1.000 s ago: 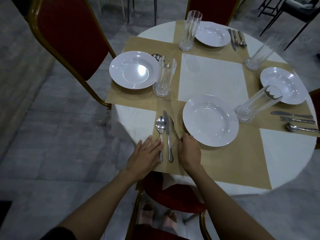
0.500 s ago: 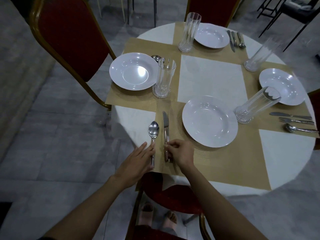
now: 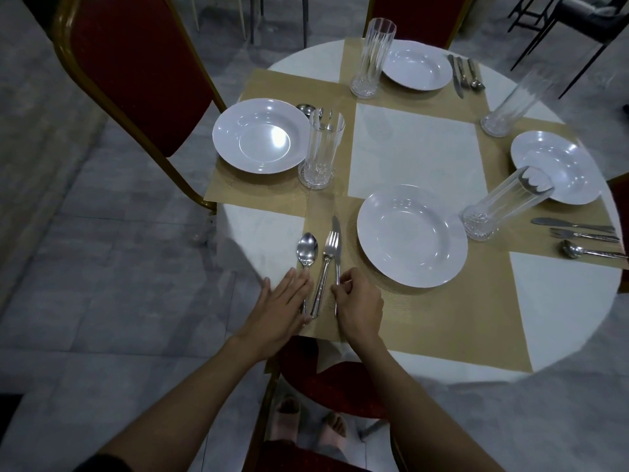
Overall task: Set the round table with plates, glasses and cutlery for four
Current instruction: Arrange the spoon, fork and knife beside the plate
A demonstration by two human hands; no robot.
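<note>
Nearly parallel spoon (image 3: 307, 249), fork (image 3: 328, 255), knife (image 3: 336, 238), tips pointing away, left hand (image 3: 279, 310) flat on spoon, right hand (image 3: 358, 303) pinching knife.

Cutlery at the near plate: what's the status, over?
Left hand flat, fingers on spoon handle. Right hand pinches knife handle. Fork lies between spoon and knife, left of near plate. Nothing blocking.

Single head-worn view, steeply down and forward, close above the round table's (image 3: 561, 318) near edge.
</note>
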